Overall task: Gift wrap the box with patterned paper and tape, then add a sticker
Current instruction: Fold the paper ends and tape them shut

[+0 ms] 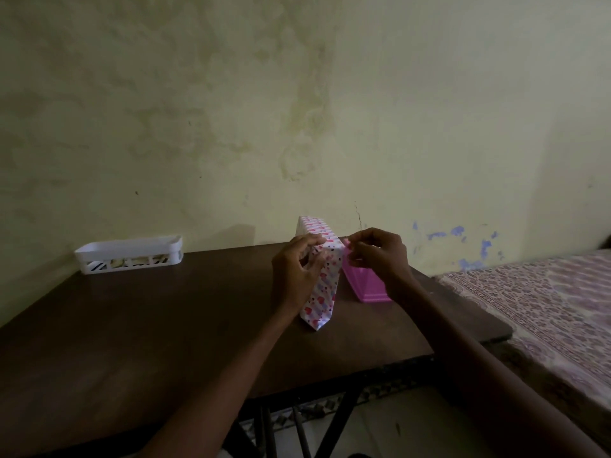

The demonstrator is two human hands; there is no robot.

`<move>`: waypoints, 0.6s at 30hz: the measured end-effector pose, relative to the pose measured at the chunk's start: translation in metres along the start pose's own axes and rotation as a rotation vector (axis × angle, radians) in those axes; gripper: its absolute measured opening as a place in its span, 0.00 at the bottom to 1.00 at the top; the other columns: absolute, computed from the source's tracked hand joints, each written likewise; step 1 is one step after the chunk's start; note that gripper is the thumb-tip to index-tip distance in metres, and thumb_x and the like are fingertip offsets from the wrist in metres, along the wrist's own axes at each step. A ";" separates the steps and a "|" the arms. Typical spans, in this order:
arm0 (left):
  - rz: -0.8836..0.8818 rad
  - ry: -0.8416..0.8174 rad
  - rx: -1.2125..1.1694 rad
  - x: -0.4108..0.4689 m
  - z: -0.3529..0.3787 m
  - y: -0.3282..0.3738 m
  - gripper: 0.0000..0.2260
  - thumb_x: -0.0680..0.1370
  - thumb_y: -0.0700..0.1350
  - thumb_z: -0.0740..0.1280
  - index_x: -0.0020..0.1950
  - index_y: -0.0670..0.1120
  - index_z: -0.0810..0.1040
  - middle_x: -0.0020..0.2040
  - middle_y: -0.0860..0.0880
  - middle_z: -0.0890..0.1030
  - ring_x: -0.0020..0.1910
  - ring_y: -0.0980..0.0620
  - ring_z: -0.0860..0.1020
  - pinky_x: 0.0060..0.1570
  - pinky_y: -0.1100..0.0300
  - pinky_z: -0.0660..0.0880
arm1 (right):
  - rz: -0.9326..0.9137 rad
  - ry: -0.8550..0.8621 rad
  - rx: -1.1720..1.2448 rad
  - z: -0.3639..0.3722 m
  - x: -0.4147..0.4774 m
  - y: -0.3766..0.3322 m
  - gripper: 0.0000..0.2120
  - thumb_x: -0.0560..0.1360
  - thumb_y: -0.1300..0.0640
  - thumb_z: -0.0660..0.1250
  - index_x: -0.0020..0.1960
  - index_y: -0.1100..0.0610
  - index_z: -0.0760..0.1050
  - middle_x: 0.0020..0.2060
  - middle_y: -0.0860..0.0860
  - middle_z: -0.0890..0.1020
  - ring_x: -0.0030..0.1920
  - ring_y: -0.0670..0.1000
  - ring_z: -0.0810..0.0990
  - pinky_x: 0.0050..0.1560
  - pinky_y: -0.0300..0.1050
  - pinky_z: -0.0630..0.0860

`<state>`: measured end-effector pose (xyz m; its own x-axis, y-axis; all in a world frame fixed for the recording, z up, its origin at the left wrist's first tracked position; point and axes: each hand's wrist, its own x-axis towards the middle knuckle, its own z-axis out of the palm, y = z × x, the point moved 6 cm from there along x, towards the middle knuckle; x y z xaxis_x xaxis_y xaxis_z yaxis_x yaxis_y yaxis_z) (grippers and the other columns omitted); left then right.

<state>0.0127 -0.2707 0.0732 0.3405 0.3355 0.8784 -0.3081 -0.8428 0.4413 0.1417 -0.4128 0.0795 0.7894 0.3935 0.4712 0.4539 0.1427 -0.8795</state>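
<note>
Wrapped box (320, 276) is standing upright on table (132, 325). Left hand (296, 269) is pinching its top edge; right hand (377, 256) is pinching something small, unidentifiable, beside pink container (365, 285).

Wrapped box (320, 276) stands upright on the dark table (148, 325), left hand (296, 269) steadying it, right hand (377, 256) pinching something tiny beside its top corner.

Both hands (334, 259) raised, close together, fingertips seemingly pinched.
</note>
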 end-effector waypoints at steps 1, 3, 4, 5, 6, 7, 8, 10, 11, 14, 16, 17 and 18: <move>0.002 0.006 0.003 -0.001 0.000 0.000 0.11 0.77 0.45 0.71 0.58 0.44 0.81 0.58 0.49 0.82 0.56 0.64 0.76 0.52 0.67 0.78 | 0.010 0.027 -0.092 -0.006 0.003 0.006 0.06 0.75 0.68 0.67 0.48 0.61 0.82 0.41 0.57 0.84 0.39 0.55 0.85 0.40 0.48 0.84; 0.012 0.015 0.005 -0.001 0.000 0.002 0.11 0.77 0.45 0.71 0.57 0.44 0.81 0.57 0.49 0.82 0.55 0.65 0.76 0.51 0.71 0.76 | 0.036 0.119 -0.358 -0.020 0.008 0.016 0.06 0.76 0.65 0.67 0.48 0.59 0.82 0.41 0.52 0.84 0.37 0.53 0.84 0.38 0.49 0.83; 0.014 0.018 0.006 -0.001 0.000 0.003 0.10 0.77 0.45 0.71 0.57 0.44 0.81 0.56 0.49 0.83 0.55 0.66 0.76 0.50 0.74 0.75 | 0.057 0.165 -0.517 -0.029 0.010 0.020 0.07 0.77 0.63 0.65 0.46 0.58 0.82 0.40 0.51 0.84 0.36 0.51 0.82 0.35 0.46 0.80; 0.013 0.022 0.010 -0.001 0.001 0.003 0.10 0.77 0.45 0.71 0.57 0.44 0.81 0.56 0.49 0.83 0.54 0.66 0.76 0.50 0.75 0.73 | 0.091 0.195 -0.666 -0.037 0.013 0.024 0.09 0.78 0.62 0.64 0.43 0.57 0.81 0.38 0.52 0.83 0.34 0.50 0.80 0.32 0.42 0.75; 0.011 0.027 0.017 -0.001 0.002 0.002 0.10 0.76 0.45 0.71 0.56 0.44 0.82 0.55 0.49 0.83 0.54 0.66 0.76 0.49 0.76 0.73 | 0.142 0.194 -0.765 -0.044 0.015 0.031 0.10 0.78 0.60 0.62 0.41 0.58 0.80 0.38 0.54 0.83 0.33 0.50 0.77 0.32 0.40 0.71; 0.009 0.031 0.021 -0.001 0.003 0.002 0.10 0.76 0.45 0.72 0.56 0.44 0.82 0.55 0.48 0.83 0.54 0.65 0.76 0.49 0.77 0.72 | 0.198 0.170 -0.820 -0.050 0.020 0.038 0.11 0.78 0.59 0.61 0.40 0.59 0.78 0.38 0.55 0.82 0.34 0.52 0.77 0.33 0.41 0.71; 0.006 0.035 0.023 -0.002 0.004 0.000 0.10 0.76 0.45 0.72 0.56 0.44 0.82 0.55 0.48 0.83 0.54 0.65 0.76 0.49 0.77 0.72 | 0.249 0.128 -0.819 -0.052 0.024 0.044 0.12 0.79 0.57 0.60 0.40 0.60 0.77 0.39 0.56 0.82 0.36 0.53 0.77 0.35 0.44 0.74; 0.003 0.037 0.030 -0.003 0.008 -0.001 0.10 0.77 0.45 0.71 0.57 0.44 0.81 0.56 0.48 0.82 0.54 0.64 0.76 0.48 0.77 0.72 | 0.348 0.049 -0.681 -0.052 0.029 0.055 0.16 0.81 0.50 0.59 0.46 0.61 0.76 0.42 0.57 0.80 0.41 0.55 0.79 0.44 0.51 0.80; 0.004 0.035 0.032 -0.004 0.009 -0.002 0.10 0.77 0.45 0.71 0.57 0.44 0.81 0.56 0.48 0.82 0.54 0.64 0.76 0.48 0.77 0.72 | 0.425 0.022 -0.554 -0.049 0.028 0.056 0.17 0.81 0.47 0.59 0.48 0.61 0.76 0.43 0.57 0.79 0.42 0.54 0.79 0.45 0.51 0.80; 0.008 0.029 0.038 -0.004 0.010 -0.003 0.10 0.77 0.45 0.71 0.57 0.44 0.81 0.57 0.48 0.82 0.54 0.62 0.77 0.49 0.76 0.73 | 0.630 -0.057 -0.283 -0.040 0.025 0.055 0.16 0.82 0.49 0.60 0.50 0.63 0.72 0.44 0.58 0.77 0.42 0.54 0.78 0.39 0.47 0.78; 0.011 0.028 0.047 -0.004 0.008 -0.004 0.10 0.77 0.45 0.70 0.58 0.44 0.81 0.57 0.48 0.82 0.55 0.62 0.76 0.49 0.75 0.73 | 0.738 -0.071 -0.241 -0.041 0.028 0.058 0.14 0.81 0.52 0.62 0.54 0.64 0.71 0.46 0.59 0.76 0.44 0.55 0.78 0.42 0.49 0.81; 0.012 0.030 0.052 -0.004 0.007 -0.005 0.11 0.77 0.45 0.70 0.58 0.44 0.81 0.57 0.48 0.82 0.55 0.62 0.76 0.50 0.76 0.73 | 0.794 -0.069 -0.232 -0.043 0.030 0.061 0.13 0.80 0.54 0.64 0.56 0.64 0.72 0.48 0.60 0.76 0.46 0.57 0.79 0.44 0.52 0.82; 0.013 0.034 0.054 -0.004 0.006 -0.005 0.11 0.77 0.45 0.70 0.58 0.44 0.81 0.57 0.48 0.82 0.56 0.62 0.76 0.50 0.76 0.72 | 0.846 -0.084 -0.207 -0.043 0.033 0.064 0.13 0.79 0.56 0.66 0.58 0.64 0.72 0.50 0.60 0.76 0.47 0.58 0.79 0.42 0.55 0.83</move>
<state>0.0180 -0.2702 0.0659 0.3056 0.3378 0.8902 -0.2640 -0.8683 0.4201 0.2142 -0.4301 0.0415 0.8661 0.3593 -0.3475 -0.1978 -0.3922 -0.8984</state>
